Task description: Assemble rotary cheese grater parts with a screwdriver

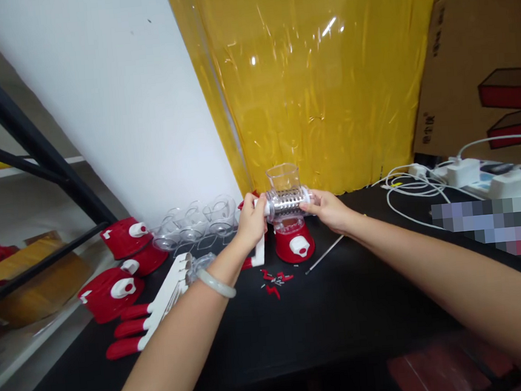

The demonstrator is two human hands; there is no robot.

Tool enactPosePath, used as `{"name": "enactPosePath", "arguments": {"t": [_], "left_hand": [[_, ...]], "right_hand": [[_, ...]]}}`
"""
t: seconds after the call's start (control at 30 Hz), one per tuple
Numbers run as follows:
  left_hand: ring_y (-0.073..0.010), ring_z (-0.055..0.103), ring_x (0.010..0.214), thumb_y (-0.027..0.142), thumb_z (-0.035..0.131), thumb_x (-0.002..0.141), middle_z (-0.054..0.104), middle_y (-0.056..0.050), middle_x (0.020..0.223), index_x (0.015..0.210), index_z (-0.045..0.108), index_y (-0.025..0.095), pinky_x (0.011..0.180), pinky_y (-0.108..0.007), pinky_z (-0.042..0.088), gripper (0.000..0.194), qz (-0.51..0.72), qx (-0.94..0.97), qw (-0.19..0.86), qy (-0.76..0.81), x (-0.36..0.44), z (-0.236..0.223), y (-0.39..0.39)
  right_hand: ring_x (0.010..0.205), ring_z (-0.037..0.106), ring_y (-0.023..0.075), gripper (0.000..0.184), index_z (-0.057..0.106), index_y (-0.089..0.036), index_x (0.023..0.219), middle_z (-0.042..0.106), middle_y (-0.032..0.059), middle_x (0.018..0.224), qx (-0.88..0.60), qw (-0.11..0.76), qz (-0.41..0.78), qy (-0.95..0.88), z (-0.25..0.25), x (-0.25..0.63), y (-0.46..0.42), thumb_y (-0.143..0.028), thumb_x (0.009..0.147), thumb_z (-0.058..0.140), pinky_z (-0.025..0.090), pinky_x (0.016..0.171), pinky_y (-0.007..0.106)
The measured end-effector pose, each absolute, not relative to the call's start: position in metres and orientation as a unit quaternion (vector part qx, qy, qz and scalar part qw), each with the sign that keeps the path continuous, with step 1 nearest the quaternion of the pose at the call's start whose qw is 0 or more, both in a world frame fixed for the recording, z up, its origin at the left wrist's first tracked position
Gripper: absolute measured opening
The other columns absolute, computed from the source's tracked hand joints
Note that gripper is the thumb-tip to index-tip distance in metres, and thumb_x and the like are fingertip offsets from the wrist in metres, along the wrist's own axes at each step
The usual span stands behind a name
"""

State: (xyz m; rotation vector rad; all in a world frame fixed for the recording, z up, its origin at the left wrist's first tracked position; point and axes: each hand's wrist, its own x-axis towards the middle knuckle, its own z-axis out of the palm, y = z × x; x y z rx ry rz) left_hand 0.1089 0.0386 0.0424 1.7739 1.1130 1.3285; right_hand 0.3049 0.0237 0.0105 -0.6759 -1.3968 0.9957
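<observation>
A perforated metal grater drum [286,203] lies sideways between my two hands, above a red grater base [294,245] with a white knob. My left hand [251,220] is closed around the drum's white left end. My right hand [328,209] pinches its clear right end. A clear plastic hopper [283,172] rises behind the drum; I cannot tell whether the drum sits inside its housing. Just below my left hand, a white crank [259,251] with a red grip is partly hidden by that hand.
Red clips [272,291] and small metal pins lie before the base, near a screwdriver [324,254]. To the left are red bases [111,294], red-handled white cranks [133,327] and clear housings [190,223]. White cables [412,185] and chargers lie right; a yellow-wrapped panel [324,92] stands behind.
</observation>
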Motion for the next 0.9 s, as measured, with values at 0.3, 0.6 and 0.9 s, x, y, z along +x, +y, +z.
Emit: {"name": "enactPosePath", "arguments": {"t": [0.3, 0.6, 0.9], "left_hand": [[-0.0109, 0.039, 0.03, 0.049, 0.048, 0.09, 0.041, 0.01, 0.043, 0.079, 0.033, 0.025, 0.035, -0.02, 0.027, 0.03, 0.449, 0.714, 0.364, 0.395, 0.101, 0.049, 0.043], [-0.0119, 0.043, 0.039, 0.046, 0.043, 0.093, 0.043, 0.009, 0.048, 0.08, 0.036, 0.024, 0.043, -0.023, 0.031, 0.026, 0.526, 0.67, 0.295, 0.433, 0.105, 0.034, 0.038], [-0.0115, 0.04, 0.033, 0.05, 0.041, 0.093, 0.043, 0.01, 0.047, 0.083, 0.038, 0.025, 0.039, -0.023, 0.028, 0.027, 0.434, 0.713, 0.354, 0.422, 0.095, 0.046, 0.041]], "right_hand": [[0.094, 0.065, 0.0244, 0.045, 0.065, -0.019, 0.094, 0.071, 0.0079, 0.097, -0.31, 0.584, 0.418, -0.624, 0.009, 0.308, 0.025, -0.053, 0.066, 0.076, 0.046, 0.093, 0.042], [0.091, 0.065, 0.0233, 0.04, 0.063, -0.019, 0.093, 0.071, 0.0073, 0.092, -0.339, 0.573, 0.407, -0.626, 0.01, 0.309, 0.022, -0.05, 0.07, 0.074, 0.048, 0.088, 0.04], [0.092, 0.065, 0.024, 0.041, 0.065, -0.019, 0.093, 0.072, 0.0087, 0.097, -0.338, 0.555, 0.42, -0.633, 0.011, 0.312, 0.025, -0.051, 0.07, 0.074, 0.047, 0.09, 0.042]]}}
